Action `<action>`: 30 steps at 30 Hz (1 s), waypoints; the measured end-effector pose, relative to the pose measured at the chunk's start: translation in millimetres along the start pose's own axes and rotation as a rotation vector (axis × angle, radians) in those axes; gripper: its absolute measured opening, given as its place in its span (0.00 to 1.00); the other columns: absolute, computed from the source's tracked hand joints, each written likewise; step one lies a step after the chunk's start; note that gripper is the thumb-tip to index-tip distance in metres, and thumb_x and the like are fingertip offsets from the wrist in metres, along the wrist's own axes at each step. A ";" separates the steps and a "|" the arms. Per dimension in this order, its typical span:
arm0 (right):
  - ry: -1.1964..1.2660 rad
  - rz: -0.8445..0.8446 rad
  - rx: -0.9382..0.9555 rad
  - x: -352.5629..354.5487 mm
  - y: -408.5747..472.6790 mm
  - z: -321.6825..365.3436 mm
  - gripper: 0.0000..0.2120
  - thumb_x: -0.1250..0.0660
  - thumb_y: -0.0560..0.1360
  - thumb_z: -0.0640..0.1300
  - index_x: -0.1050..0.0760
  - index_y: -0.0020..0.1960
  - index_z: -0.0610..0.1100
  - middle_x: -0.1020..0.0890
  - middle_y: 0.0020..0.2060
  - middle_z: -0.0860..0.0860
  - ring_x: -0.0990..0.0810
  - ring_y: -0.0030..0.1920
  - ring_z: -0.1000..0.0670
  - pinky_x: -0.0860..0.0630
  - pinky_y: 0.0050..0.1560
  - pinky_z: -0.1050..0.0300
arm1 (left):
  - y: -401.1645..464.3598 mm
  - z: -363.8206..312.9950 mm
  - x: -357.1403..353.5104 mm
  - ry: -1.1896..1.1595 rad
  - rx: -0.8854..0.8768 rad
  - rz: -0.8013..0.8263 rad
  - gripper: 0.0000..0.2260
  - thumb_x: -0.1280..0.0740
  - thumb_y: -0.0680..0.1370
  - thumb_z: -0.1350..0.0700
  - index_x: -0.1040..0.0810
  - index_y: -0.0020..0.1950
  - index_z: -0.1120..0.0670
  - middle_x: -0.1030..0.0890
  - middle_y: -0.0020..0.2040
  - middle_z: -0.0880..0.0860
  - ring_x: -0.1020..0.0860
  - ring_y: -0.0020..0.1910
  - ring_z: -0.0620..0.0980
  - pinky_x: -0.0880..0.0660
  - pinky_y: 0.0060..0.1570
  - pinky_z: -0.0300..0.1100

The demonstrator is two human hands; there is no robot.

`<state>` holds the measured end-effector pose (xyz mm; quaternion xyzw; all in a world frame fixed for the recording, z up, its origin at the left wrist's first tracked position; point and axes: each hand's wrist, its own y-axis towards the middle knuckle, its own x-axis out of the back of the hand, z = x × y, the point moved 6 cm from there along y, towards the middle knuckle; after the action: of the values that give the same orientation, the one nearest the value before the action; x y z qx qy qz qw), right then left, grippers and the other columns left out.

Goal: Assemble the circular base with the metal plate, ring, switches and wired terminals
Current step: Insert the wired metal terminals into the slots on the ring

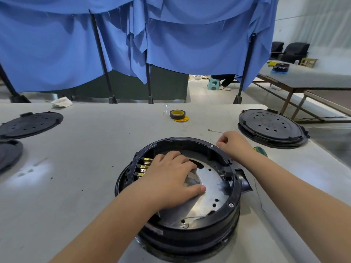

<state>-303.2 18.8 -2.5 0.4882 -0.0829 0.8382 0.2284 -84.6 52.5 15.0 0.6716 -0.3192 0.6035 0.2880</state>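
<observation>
My left hand lies flat, steadying the metal plate beneath it in the circular base, while my right hand pinches a wired terminal beyond it.

1. Under the left hand, the metal plate is shiny silver with small black holes.
2. The circular base around it is black.
3. Left of this hand, the terminals are gold.
4. Beyond the right hand, the tape roll is black and yellow.
</observation>
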 end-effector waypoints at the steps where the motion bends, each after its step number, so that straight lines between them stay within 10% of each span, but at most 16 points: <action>1: 0.078 -0.033 -0.001 5.9 -4.5 -0.1 0.06 0.35 0.77 0.42 0.22 0.44 0.40 0.20 0.40 0.48 0.21 0.47 0.43 0.27 0.44 0.55 | 0.1 0.3 -0.3 -0.001 0.000 0.002 0.28 0.45 0.75 0.32 0.36 0.72 0.42 0.36 0.73 0.43 0.47 0.74 0.46 0.48 0.70 0.49; 11: 0.541 -0.158 0.188 48.5 -86.9 26.4 0.04 0.32 0.75 0.44 0.20 0.43 0.47 0.19 0.35 0.55 0.25 0.33 0.63 0.28 0.38 0.71 | 2.0 2.1 8.7 -0.139 0.004 -0.127 0.24 0.42 0.76 0.36 0.32 0.71 0.41 0.31 0.69 0.42 0.40 0.71 0.43 0.45 0.72 0.48; 15: 0.470 -0.085 0.312 43.7 -99.3 47.1 0.04 0.32 0.75 0.42 0.20 0.42 0.48 0.18 0.37 0.55 0.22 0.39 0.61 0.28 0.41 0.73 | -0.8 3.4 27.5 -0.375 0.008 -0.328 0.20 0.38 0.77 0.41 0.28 0.68 0.44 0.24 0.64 0.42 0.30 0.65 0.42 0.35 0.67 0.47; 19: 0.456 -0.014 0.376 33.1 -105.1 56.0 0.06 0.32 0.75 0.41 0.21 0.41 0.49 0.18 0.38 0.52 0.21 0.41 0.56 0.26 0.45 0.68 | -4.9 9.3 40.2 -0.695 0.015 -0.458 0.13 0.33 0.77 0.49 0.20 0.61 0.46 0.19 0.54 0.40 0.24 0.52 0.33 0.30 0.53 0.25; 30: 0.542 0.148 0.415 21.4 -111.1 59.9 0.05 0.31 0.75 0.40 0.19 0.43 0.47 0.18 0.32 0.59 0.21 0.35 0.63 0.27 0.40 0.72 | -6.1 24.7 44.7 -0.961 0.100 -0.522 0.04 0.29 0.75 0.49 0.16 0.40 0.42 0.16 0.38 0.39 0.19 0.40 0.38 0.24 0.41 0.30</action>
<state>-213.9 101.6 37.1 0.2768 0.1178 0.9506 0.0766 -61.3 33.7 56.8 0.9413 -0.2086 0.1518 0.2179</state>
